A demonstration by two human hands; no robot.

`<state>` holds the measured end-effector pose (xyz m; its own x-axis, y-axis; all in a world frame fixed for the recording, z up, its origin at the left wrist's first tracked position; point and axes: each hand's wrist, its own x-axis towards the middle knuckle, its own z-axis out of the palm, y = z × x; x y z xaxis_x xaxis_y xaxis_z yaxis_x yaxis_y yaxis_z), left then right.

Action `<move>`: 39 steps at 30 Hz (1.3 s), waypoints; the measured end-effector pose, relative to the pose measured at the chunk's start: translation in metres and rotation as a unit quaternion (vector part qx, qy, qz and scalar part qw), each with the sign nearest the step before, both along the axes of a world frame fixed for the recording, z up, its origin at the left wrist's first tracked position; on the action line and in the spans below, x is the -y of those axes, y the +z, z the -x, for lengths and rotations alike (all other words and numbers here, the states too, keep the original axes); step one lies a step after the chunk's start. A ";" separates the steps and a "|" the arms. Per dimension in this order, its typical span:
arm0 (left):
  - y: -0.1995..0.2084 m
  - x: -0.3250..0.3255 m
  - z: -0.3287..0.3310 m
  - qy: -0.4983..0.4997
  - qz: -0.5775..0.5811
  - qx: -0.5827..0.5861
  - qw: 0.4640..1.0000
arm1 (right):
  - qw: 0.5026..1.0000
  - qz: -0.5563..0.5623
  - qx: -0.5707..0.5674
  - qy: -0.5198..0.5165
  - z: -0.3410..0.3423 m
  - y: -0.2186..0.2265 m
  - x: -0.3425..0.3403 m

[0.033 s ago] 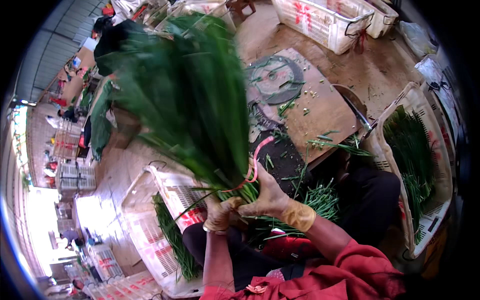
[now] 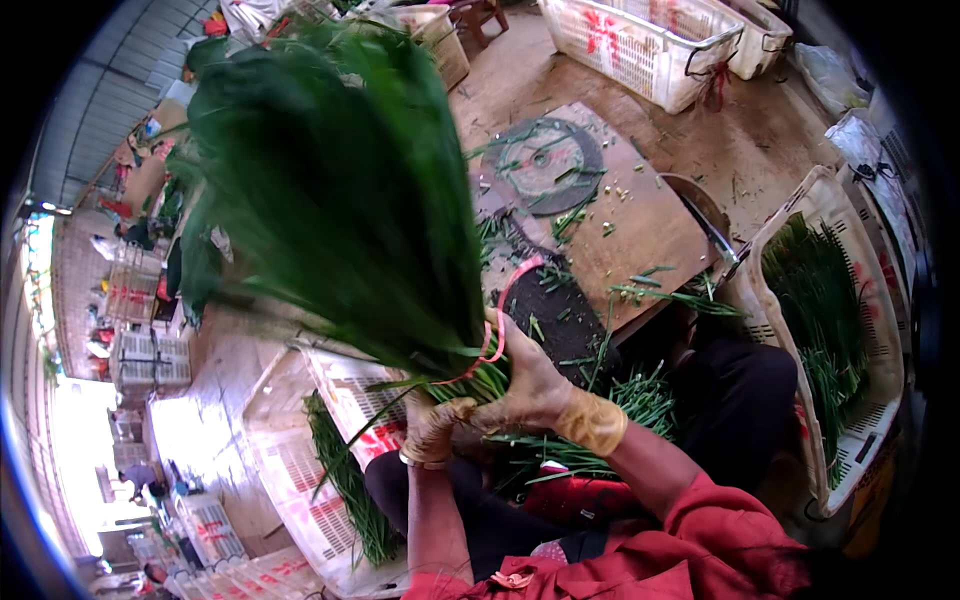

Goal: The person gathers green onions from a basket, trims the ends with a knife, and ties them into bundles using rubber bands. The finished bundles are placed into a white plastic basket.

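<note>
A large bunch of garlic chives [image 2: 350, 190] stands tilted up and to the left in front of me, its leaf tips fanned out and blurred. Both my hands, in thin yellowish gloves, grip its pale stem end. My left hand [image 2: 433, 428] is closed round the bottom of the stems, and my right hand [image 2: 532, 385] wraps them from the right. Just above the fingers a pink tie [image 2: 497, 345] lies across the bunch, with a loose end curling up. Whether it is knotted is hidden. Loose chive stems [image 2: 640, 410] lie across my lap below the right wrist.
Ahead stands a wooden board [image 2: 650, 230] with a grey disc [image 2: 545, 160] and chive scraps on it. A white crate [image 2: 775, 270] of chives is at my right, another crate [image 2: 285, 460] at my left. More white crates [image 2: 640, 50] stand at the back.
The bunch's leafy top has swung a little to the left. My hands have shifted slightly left with it, still gripping the stems.
</note>
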<state>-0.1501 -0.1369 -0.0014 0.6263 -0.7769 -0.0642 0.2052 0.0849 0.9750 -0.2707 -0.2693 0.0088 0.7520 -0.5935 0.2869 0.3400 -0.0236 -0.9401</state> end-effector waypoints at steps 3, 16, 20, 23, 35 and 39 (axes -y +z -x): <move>0.003 0.011 -0.008 -0.124 -0.061 -0.019 0.990 | 0.996 0.057 0.067 0.020 -0.016 -0.021 0.029; -0.108 0.031 0.019 0.029 -0.037 0.090 0.995 | 0.989 -0.047 -0.121 -0.065 -0.012 -0.139 -0.015; -0.090 -0.010 0.034 0.051 -0.390 0.092 0.915 | 0.957 -0.264 -0.109 0.061 0.009 -0.166 -0.064; -0.087 -0.018 0.058 0.013 -0.497 0.142 0.856 | 0.931 -0.255 -0.231 0.125 0.055 -0.116 -0.067; -0.073 -0.006 0.073 0.017 -0.543 0.172 0.822 | 0.951 0.103 -0.235 -0.172 0.032 -0.079 0.005; -0.062 -0.004 0.070 0.001 -0.551 0.155 0.820 | 0.957 -0.023 -0.200 -0.208 0.014 -0.097 0.007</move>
